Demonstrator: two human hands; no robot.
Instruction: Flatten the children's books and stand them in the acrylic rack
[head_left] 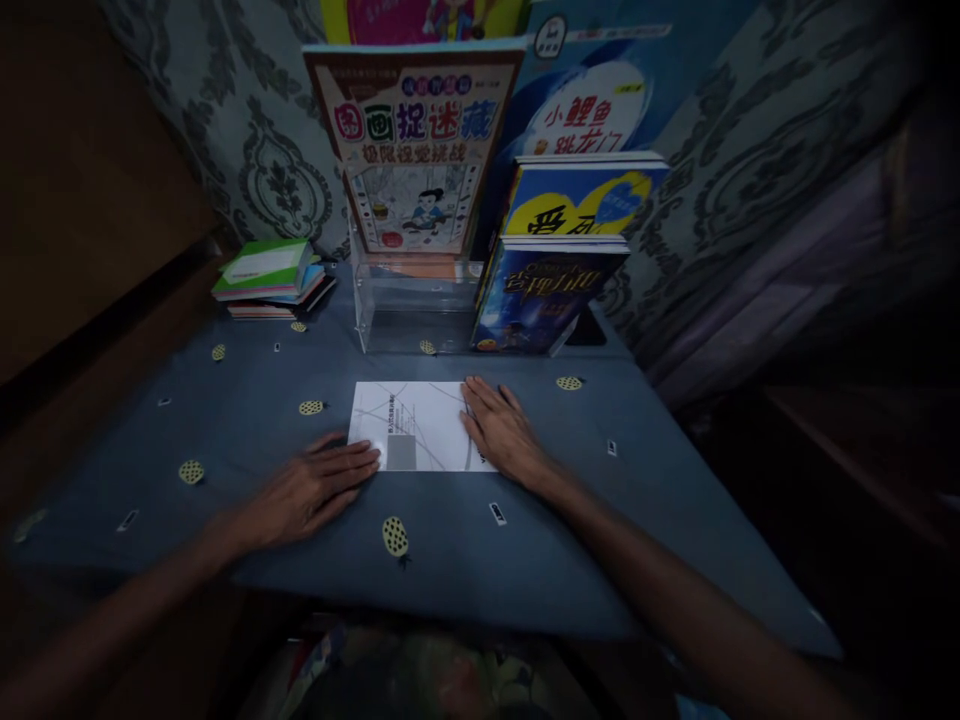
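A white booklet or card (pixel 442 425) with thin grey lines, small dark print and a grey square lies flat on the blue-grey tablecloth (pixel 315 570). My left hand (pixel 319 485) rests palm down with fingers stretched out, its fingertips on the lower left edge of the white sheet. Across its right end lies my right hand (pixel 502 430), flat, fingers extended and covering that edge. Neither hand grips anything. Whether the white piece is a single sheet or has pages I cannot tell.
Behind it, a clear acrylic stand (pixel 360 310) holds a picture-puzzle book (pixel 420 150). Several more books stand to the right, a dark blue book (pixel 551 290) in front. A stack of small books (pixel 270 275) sits at the back left, near the patterned wall (pixel 281 190).
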